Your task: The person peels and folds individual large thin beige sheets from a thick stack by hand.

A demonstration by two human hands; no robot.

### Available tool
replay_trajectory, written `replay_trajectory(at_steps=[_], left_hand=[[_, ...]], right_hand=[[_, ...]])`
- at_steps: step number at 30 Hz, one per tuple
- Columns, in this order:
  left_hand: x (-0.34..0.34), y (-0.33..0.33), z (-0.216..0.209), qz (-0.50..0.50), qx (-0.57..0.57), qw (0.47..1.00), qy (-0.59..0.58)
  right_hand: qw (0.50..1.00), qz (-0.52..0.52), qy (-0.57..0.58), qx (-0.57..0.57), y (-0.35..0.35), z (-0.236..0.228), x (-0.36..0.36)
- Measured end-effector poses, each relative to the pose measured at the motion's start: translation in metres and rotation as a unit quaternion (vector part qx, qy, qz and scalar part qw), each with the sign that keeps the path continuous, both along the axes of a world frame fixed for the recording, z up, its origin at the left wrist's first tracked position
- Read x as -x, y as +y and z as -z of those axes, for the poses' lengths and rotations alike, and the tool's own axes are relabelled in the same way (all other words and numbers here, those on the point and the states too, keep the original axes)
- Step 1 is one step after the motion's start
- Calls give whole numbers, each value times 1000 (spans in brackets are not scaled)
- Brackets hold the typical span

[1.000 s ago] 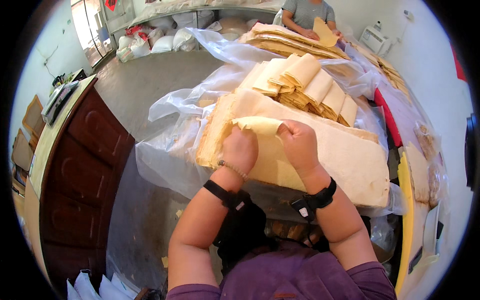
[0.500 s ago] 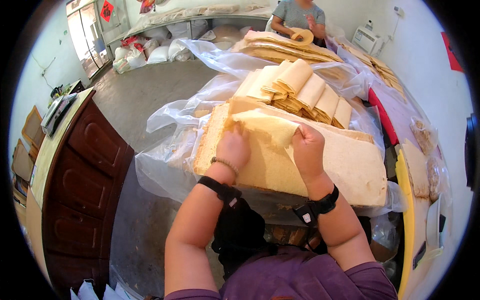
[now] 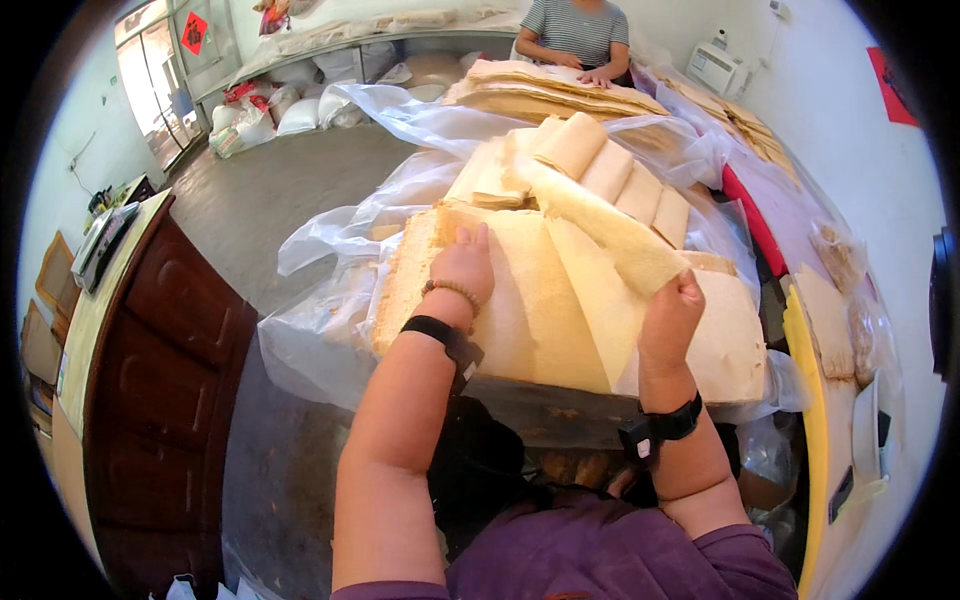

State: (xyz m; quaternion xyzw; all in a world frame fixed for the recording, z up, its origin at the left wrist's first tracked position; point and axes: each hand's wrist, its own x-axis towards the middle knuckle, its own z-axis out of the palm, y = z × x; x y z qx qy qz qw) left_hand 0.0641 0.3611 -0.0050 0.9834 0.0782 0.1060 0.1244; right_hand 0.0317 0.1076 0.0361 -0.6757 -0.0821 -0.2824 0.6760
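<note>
A stack of thin, pale-yellow tofu sheets [image 3: 725, 345] lies before me on clear plastic film. My right hand [image 3: 672, 315] is closed, pinching the edge of one tofu sheet [image 3: 612, 232] near the stack's right side. That sheet is lifted and slants up toward the far left, with part of it folded over. My left hand [image 3: 462, 270] lies on the left part of the stack, fingers stretched forward. Just beyond are several folded sheet bundles [image 3: 610, 175], piled side by side; the lifted sheet hides part of them.
Across the table a person [image 3: 575, 40] stands by another sheet stack [image 3: 550, 95]. Clear plastic film [image 3: 325, 235] hangs over the table's left side. A dark red wooden counter [image 3: 165, 370] stands at left, a yellow board edge [image 3: 808, 400] at right. Filled sacks [image 3: 298, 115] line the back.
My right hand has moved right, drawing the sheet out into a longer slanting strip. My left hand stays on the stack. The other person's hands have lowered onto the far stack. The view has shifted slightly.
</note>
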Motion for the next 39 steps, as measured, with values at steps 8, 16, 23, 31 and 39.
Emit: replay_trajectory(at_steps=[8, 16, 23, 31, 39], left_hand=[[-1, -52, -29, 69, -124, 990, 15], [6, -95, 20, 245, -16, 969, -14], [5, -90, 22, 223, -29, 974, -7], [2, -123, -2, 188, -122, 974, 28], [-25, -259, 29, 408, 111, 902, -85]], right_hand=[[984, -35, 33, -170, -46, 16, 6], [911, 287, -164, 248, -155, -40, 31], [942, 75, -150, -290, -234, -56, 58], [913, 86, -170, -359, -299, -93, 66], [928, -12, -157, -337, -264, -82, 87]])
